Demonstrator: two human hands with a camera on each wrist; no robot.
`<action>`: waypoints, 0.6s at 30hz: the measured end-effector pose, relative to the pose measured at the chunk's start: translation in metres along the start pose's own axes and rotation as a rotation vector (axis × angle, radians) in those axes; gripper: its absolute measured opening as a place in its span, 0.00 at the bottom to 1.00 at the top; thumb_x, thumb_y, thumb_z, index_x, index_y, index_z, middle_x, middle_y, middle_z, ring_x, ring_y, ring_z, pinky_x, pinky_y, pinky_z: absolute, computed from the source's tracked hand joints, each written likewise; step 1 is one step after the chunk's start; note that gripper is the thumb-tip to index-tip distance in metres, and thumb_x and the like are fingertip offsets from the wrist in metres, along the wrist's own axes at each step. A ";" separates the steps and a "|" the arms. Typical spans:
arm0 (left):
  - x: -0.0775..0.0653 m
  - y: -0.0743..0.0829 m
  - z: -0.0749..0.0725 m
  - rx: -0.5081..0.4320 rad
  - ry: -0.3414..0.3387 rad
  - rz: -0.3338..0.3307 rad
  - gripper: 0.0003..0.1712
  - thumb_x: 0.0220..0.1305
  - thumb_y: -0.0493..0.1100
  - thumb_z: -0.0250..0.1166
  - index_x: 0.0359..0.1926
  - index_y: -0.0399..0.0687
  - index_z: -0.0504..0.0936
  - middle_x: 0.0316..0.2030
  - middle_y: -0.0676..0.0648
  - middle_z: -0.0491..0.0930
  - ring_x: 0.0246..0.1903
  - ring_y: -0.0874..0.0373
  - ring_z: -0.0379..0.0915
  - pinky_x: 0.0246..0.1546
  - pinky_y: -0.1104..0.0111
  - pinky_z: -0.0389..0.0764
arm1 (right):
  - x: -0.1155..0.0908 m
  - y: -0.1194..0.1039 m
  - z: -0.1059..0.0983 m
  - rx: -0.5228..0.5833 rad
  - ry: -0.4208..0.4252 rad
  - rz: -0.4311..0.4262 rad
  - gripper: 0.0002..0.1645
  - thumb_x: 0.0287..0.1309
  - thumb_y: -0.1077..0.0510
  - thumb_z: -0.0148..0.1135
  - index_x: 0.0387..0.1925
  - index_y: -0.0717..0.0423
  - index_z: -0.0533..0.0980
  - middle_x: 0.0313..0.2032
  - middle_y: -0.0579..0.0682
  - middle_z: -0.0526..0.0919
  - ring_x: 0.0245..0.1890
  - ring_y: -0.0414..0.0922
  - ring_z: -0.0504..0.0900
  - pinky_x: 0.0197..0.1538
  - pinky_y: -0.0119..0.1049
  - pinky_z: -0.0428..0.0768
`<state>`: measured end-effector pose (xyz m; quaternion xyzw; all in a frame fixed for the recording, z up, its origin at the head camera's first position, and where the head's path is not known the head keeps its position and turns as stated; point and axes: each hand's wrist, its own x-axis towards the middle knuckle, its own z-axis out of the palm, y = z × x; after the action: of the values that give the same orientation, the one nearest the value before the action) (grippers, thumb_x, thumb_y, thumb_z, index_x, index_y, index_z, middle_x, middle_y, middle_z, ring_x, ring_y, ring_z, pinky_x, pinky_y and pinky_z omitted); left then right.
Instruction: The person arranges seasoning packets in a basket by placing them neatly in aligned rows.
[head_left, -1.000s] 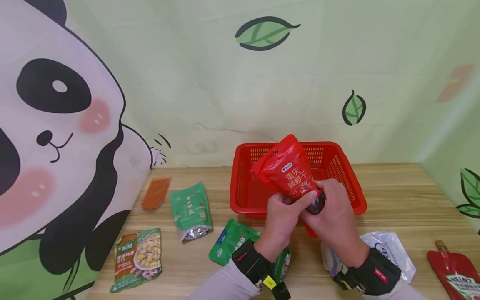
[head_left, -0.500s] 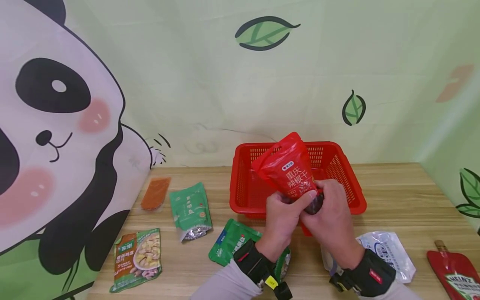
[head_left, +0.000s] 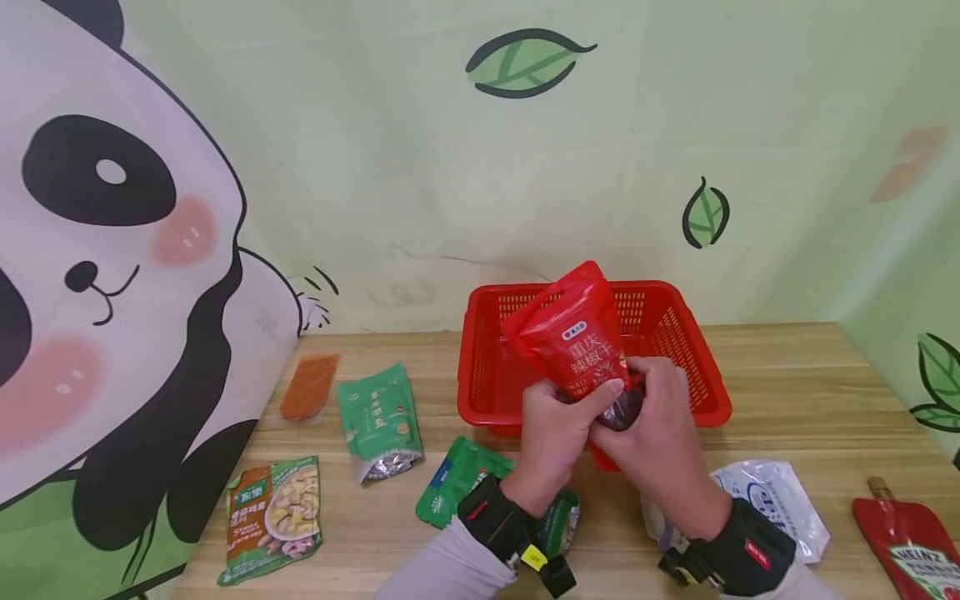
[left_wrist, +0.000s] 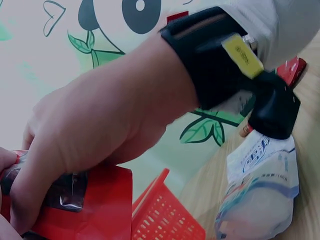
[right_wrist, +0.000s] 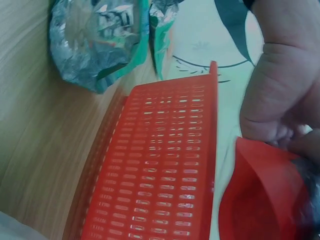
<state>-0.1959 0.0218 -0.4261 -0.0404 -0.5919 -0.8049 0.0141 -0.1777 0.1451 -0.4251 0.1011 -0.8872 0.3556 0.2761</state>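
A red pouch of dried chillies [head_left: 573,337] with white lettering is held up in both hands, tilted with its top toward the upper left. My left hand [head_left: 557,421] grips its lower left part, the thumb lying across the front. Around the lower right corner curl the fingers of my right hand [head_left: 656,425]. Dark contents show through the clear window [left_wrist: 67,192] near the bottom in the left wrist view. Behind and below the pouch stands a red plastic basket [head_left: 708,392]; the hands are over its front edge.
Left of the basket lie an orange packet [head_left: 310,387], a green pouch [head_left: 381,421] and a brown-green seasoning packet [head_left: 273,518]. Another green pouch [head_left: 461,479] is partly under the left arm. To the right are a white bag [head_left: 776,500] and a red ketchup pouch [head_left: 911,537].
The pouch has shifted slightly left and up while both hands keep their grip. The head view has moved a little. The other packets and the basket stay in place.
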 end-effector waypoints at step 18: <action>0.017 0.019 -0.036 0.217 -0.227 -0.119 0.32 0.57 0.54 0.78 0.61 0.66 0.75 0.56 0.60 0.82 0.57 0.57 0.79 0.57 0.58 0.83 | 0.020 0.022 -0.038 0.527 -0.496 0.327 0.47 0.62 0.48 0.71 0.76 0.48 0.60 0.69 0.53 0.71 0.63 0.50 0.76 0.56 0.41 0.85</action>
<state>-0.2134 -0.0182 -0.4176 -0.0943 -0.6744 -0.7260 -0.0962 -0.1870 0.1876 -0.4036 0.1086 -0.8096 0.5753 -0.0424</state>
